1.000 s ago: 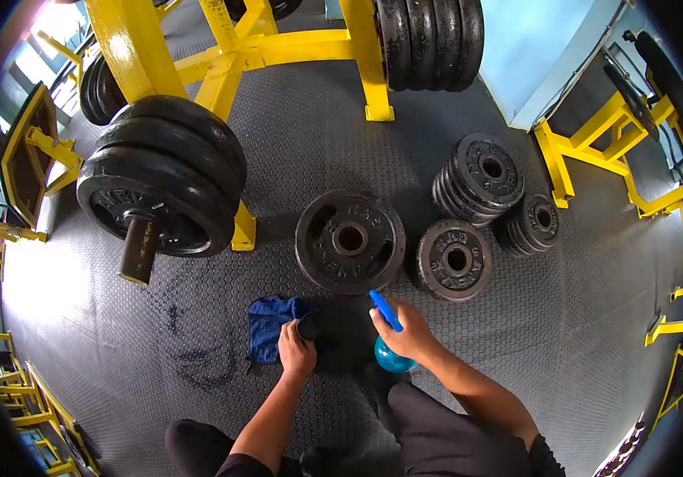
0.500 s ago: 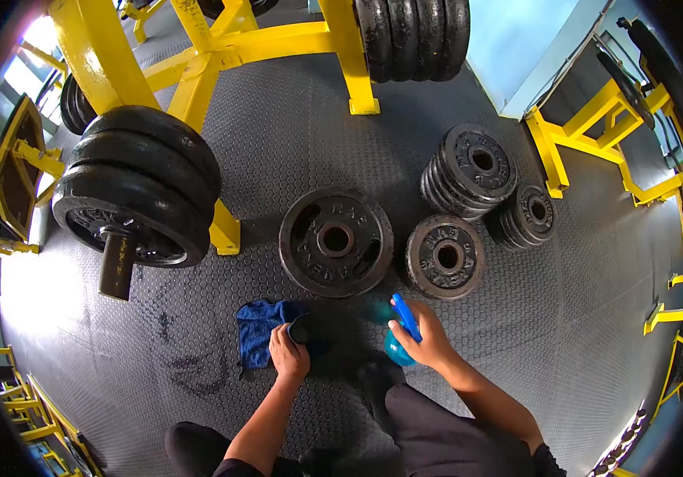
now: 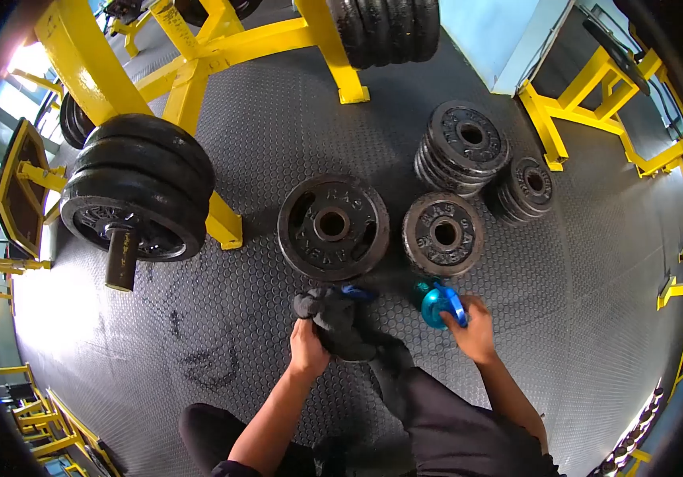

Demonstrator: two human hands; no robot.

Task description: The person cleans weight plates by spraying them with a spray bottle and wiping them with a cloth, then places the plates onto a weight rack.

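My left hand is closed on a bunched dark grey cloth, which hangs over the rubber floor in front of my shoe. A blue patch shows at the cloth's far edge. Clasped in my right hand is a spray bottle with a translucent teal body and a blue top, tilted to the left. Just beyond the cloth lies a large black weight plate, flat on the floor. A smaller weight plate lies to its right, beyond the bottle.
Two stacks of plates, a taller stack and a lower one, stand at the right. A yellow rack at the left carries thick plates on a peg that juts toward me. Yellow machine frames stand at the far right.
The cloth has gone from lying spread with its blue side up to bunched in my left hand, further right. My right hand has moved right with the spray bottle, now tilted.
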